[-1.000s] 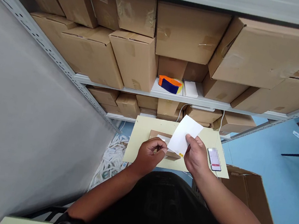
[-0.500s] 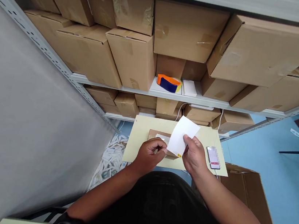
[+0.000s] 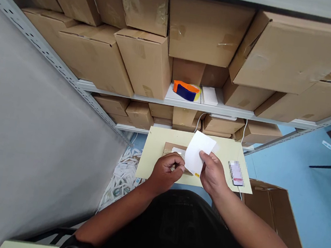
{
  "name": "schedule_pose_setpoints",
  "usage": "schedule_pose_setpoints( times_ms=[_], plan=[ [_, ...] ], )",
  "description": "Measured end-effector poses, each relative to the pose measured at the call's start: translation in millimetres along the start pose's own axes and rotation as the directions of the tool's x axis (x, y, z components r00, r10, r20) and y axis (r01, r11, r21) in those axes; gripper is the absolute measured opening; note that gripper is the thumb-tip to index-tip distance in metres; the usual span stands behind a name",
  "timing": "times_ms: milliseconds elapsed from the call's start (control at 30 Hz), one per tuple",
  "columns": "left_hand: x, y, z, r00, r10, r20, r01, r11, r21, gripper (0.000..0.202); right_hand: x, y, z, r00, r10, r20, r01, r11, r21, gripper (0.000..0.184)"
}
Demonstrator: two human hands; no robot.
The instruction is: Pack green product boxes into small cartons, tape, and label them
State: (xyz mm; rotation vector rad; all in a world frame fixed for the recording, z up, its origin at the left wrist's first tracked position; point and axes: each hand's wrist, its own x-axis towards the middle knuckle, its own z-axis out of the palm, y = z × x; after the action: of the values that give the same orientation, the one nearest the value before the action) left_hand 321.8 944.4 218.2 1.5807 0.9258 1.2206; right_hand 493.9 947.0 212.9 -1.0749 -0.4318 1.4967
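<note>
My right hand (image 3: pixel 212 174) pinches a white paper sheet (image 3: pixel 197 154) and holds it tilted above a small cardboard box (image 3: pixel 171 148). My left hand (image 3: pixel 165 172) is closed in a pinch at the sheet's lower left corner, right over the small box. The box lies on a pale yellow table (image 3: pixel 155 151). A white label shows on the box's top, partly hidden by my left hand. A small yellow mark sits at the sheet's lower edge.
A phone (image 3: pixel 236 173) lies on the table to the right, with a cable. Metal shelves behind hold many cardboard boxes, an orange and blue tape dispenser (image 3: pixel 186 91) and a white box (image 3: pixel 210 95). An open carton (image 3: pixel 275 213) stands at right; paper scraps (image 3: pixel 122 177) litter the floor at left.
The white sheet has dropped slightly and bent further toward the box. Both hands keep their grip and have shifted a little to the left.
</note>
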Motion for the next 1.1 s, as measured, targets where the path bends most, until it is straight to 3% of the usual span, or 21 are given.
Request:
schedule_pose_setpoints(
  times_ms=[167, 267, 333, 400, 467, 533, 600, 667, 800, 933, 1100],
  plan=[
    [-1.1, -1.9, 1.0, 1.0, 0.02, -0.006, -0.02, 1.0, -0.015, 0.011, -0.4, 6.6, -0.9, 0.993, 0.087, 0.076, -0.077, 0.989, -0.13, 0.045],
    [-1.6, -6.8, 1.8, 1.0, 0.012, -0.026, -0.013, 0.999, -0.05, 0.011, 6.6, 14.1, -6.6, 0.978, 0.157, 0.139, -0.097, 0.926, -0.364, 0.054],
    [-1.2, -10.9, 1.9, 0.998, 0.005, -0.063, -0.008, 0.999, -0.047, 0.011, 11.3, 18.1, -13.3, 0.995, 0.022, 0.095, 0.035, 0.829, -0.558, 0.069],
    [-0.3, -14.4, 1.6, 0.994, -0.007, -0.105, 0.003, 1.0, -0.031, 0.01, 12.3, 18.3, -19.6, 0.959, -0.275, 0.073, 0.248, 0.681, -0.689, 0.074],
    [0.9, -16.6, 1.2, 0.991, -0.028, -0.129, 0.025, 0.999, -0.025, 0.011, 8.5, 14.2, -22.1, 0.853, -0.486, 0.188, 0.46, 0.533, -0.71, 0.051],
    [1.7, -17.9, 0.8, 0.989, -0.046, -0.138, 0.045, 0.999, -0.016, 0.011, 2.3, 8.1, -18.7, 0.778, -0.497, 0.384, 0.611, 0.458, -0.645, 0.021],
    [2.2, -18.7, 0.4, 0.99, -0.05, -0.133, 0.05, 0.999, 0.0, 0.011, -2.6, 3.7, -10.5, 0.749, -0.404, 0.525, 0.663, 0.46, -0.59, 0.012],
    [2.1, -19.2, -0.1, 0.992, -0.031, -0.123, 0.034, 0.999, 0.023, 0.011, -4.2, 3.1, -1.3, 0.756, -0.349, 0.554, 0.651, 0.488, -0.581, 0.012],
    [0.5, -19.6, -2.7, 0.995, 0.009, -0.104, -0.002, 0.998, 0.066, 0.011, -1.9, 9.0, 9.2, 0.777, -0.342, 0.528, 0.625, 0.508, -0.592, 0.012],
    [-3.9, -23.7, -8.5, 0.99, -0.043, -0.137, 0.051, 0.997, 0.061, 0.012, 2.7, 15.3, 13.0, 0.798, -0.337, 0.5, 0.601, 0.508, -0.617, 0.017],
    [-18.8, -48.7, -37.2, 0.94, -0.229, -0.255, 0.229, 0.973, -0.032, 0.007, 22.5, 21.6, 20.1, 0.901, -0.273, 0.338, 0.432, 0.637, -0.639, 0.016]
  ],
)
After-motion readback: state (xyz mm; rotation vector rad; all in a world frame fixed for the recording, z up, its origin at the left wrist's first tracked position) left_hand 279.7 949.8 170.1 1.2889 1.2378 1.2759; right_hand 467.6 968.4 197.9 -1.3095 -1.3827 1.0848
